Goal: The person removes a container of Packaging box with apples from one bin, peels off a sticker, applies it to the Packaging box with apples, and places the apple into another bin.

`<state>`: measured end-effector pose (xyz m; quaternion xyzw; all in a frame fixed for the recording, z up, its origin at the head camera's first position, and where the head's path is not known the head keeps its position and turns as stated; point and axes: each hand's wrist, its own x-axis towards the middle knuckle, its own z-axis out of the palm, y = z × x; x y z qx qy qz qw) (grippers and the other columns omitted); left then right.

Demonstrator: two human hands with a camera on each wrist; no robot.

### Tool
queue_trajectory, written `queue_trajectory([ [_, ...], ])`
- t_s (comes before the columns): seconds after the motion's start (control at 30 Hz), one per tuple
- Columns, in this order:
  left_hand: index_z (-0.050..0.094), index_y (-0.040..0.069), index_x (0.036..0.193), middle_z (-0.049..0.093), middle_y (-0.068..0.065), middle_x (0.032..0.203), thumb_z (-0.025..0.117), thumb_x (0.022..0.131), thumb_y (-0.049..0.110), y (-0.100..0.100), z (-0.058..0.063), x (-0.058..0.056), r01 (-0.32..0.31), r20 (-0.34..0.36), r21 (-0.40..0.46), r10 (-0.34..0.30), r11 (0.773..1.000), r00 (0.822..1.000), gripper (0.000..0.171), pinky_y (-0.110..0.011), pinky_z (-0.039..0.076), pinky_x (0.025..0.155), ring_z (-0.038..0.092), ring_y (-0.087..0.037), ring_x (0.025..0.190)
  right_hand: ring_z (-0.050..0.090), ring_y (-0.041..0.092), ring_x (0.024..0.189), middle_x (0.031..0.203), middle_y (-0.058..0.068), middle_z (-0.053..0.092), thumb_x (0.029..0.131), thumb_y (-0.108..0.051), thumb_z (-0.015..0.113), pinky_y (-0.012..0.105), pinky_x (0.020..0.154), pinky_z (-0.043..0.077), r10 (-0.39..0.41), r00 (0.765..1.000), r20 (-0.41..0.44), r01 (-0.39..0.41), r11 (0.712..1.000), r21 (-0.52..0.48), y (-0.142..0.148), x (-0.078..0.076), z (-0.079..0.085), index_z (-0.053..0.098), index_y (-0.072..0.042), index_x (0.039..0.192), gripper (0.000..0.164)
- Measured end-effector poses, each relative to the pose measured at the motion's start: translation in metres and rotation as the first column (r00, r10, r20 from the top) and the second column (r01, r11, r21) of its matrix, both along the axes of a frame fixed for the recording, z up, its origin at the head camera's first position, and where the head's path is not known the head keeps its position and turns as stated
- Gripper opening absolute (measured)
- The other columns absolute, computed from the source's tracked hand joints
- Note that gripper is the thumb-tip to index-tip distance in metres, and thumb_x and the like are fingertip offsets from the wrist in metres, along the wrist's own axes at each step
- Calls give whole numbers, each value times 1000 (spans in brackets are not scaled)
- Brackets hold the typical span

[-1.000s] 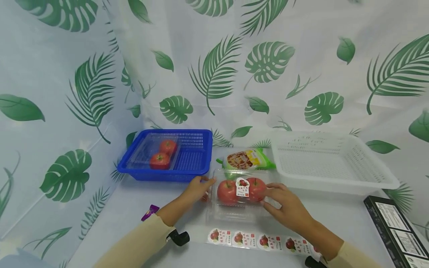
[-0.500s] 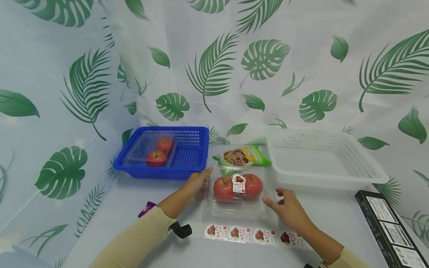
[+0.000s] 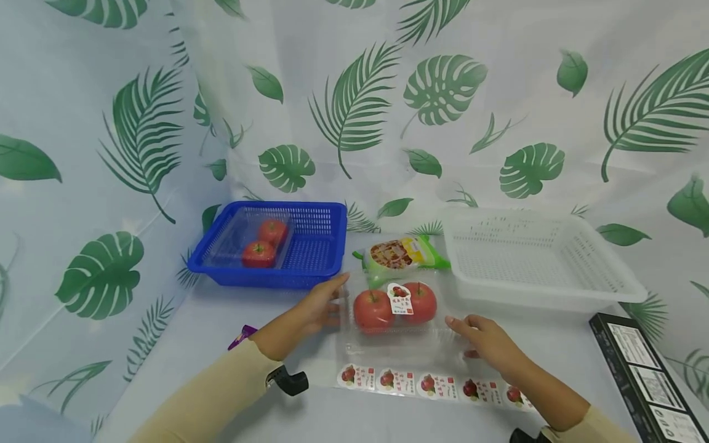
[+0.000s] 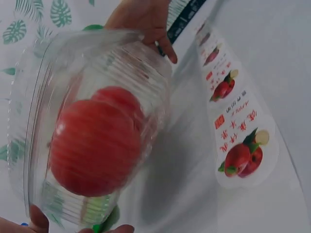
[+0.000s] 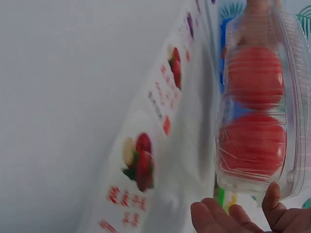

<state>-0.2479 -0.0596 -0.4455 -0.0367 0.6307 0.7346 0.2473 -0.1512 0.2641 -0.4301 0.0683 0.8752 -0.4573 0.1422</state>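
Note:
A clear plastic clamshell box (image 3: 388, 344) with two red apples (image 3: 373, 312) inside stands mid-table, a white fruit sticker (image 3: 400, 299) on its lid. My left hand (image 3: 312, 304) grips its left end; in the left wrist view, the thumb (image 4: 39, 218) is on the rim side and the fingers are beneath. My right hand (image 3: 487, 344) is at the right end, thumb tip right at the rim. In the right wrist view, its fingers (image 5: 216, 216) are spread below the box's near corner. A strip of similar stickers (image 3: 437, 386) lies in front.
A blue basket (image 3: 310, 280) at the back left holds another clear box of two apples (image 3: 259, 253). Behind the box is a green snack bag (image 3: 399, 255). A white basket (image 3: 548, 292) stands at back right, a black box (image 3: 648, 375) at the right. Something purple (image 3: 242, 336) lies near my left forearm.
My right hand let go of the box's right side and moved away rightward, then came back with its thumb at the lower right edge. My left hand has kept hold, and the box has tilted slightly.

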Motion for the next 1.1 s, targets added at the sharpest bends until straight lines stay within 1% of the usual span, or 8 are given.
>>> queue_trajectory([
  [0.07, 34, 5, 141, 37, -25, 145, 60, 89, 56, -1, 5, 0, 36, 0, 50, -36, 998, 999, 77, -57, 45, 94, 46, -42, 124, 58, 40, 110, 125, 25, 52, 95, -59, 50, 46, 84, 54, 11, 999, -36, -12, 1000, -26, 5, 0, 8, 49, 11, 121, 75],
  [0.2, 57, 9, 91, 56, -20, 125, 55, 90, 61, -4, 10, -2, 114, -7, 147, -114, 983, 993, 52, -51, 51, 85, 59, -34, 104, 53, 38, 115, 122, 23, 52, 99, -50, 49, 40, 80, 56, 19, 995, -99, -25, 997, -69, 14, 1, 23, 50, 11, 114, 63],
  [0.3, 53, 12, 59, 67, -12, 100, 51, 89, 66, -6, 12, -4, 158, 1, 227, -162, 961, 987, 61, -47, 54, 78, 65, -28, 87, 55, 36, 113, 123, 23, 52, 100, -48, 49, 38, 79, 57, 21, 989, -147, -32, 997, -74, 19, 0, 33, 51, 8, 109, 56],
  [0.37, 53, 13, 56, 69, -7, 88, 50, 90, 67, -7, 14, -6, 181, 11, 265, -191, 947, 982, 63, -45, 55, 76, 68, -27, 82, 57, 34, 110, 126, 25, 51, 100, -46, 49, 38, 79, 57, 27, 982, -186, -42, 996, -80, 20, -2, 41, 51, 7, 107, 54],
  [0.5, 60, 2, 92, 71, -9, 88, 47, 92, 66, -8, 17, -10, 242, 16, 289, -257, 926, 966, 65, -42, 57, 75, 71, -25, 80, 65, 29, 95, 132, 26, 49, 101, -47, 46, 35, 76, 57, 18, 969, -245, -45, 993, -106, 22, -10, 56, 52, 8, 114, 57],
  [0.63, 31, -2, 140, 67, -15, 99, 47, 92, 66, -9, 19, -10, 340, 13, 262, -355, 903, 935, 85, -43, 58, 74, 71, -27, 79, 68, 26, 83, 135, 28, 47, 101, -48, 45, 33, 72, 58, 16, 962, -272, -57, 988, -144, 23, -19, 68, 51, 11, 123, 64],
  [0.77, 27, 0, 146, 63, -21, 109, 51, 87, 71, -8, 21, -7, 428, 25, 213, -442, 879, 897, 96, -47, 57, 73, 68, -33, 88, 70, 26, 88, 134, 30, 47, 102, -46, 44, 35, 72, 58, 41, 962, -269, -92, 979, -180, 22, -28, 70, 49, 12, 129, 64],
  [1.1, 27, 17, 154, 43, -26, 141, 53, 91, 59, -19, 21, 7, 558, 43, 149, -569, 816, 821, 80, -62, 48, 86, 53, -43, 118, 69, 26, 95, 137, 26, 47, 100, -50, 46, 34, 77, 57, -11, 975, -220, -51, 960, -275, 0, -46, 51, 46, 7, 132, 66],
])
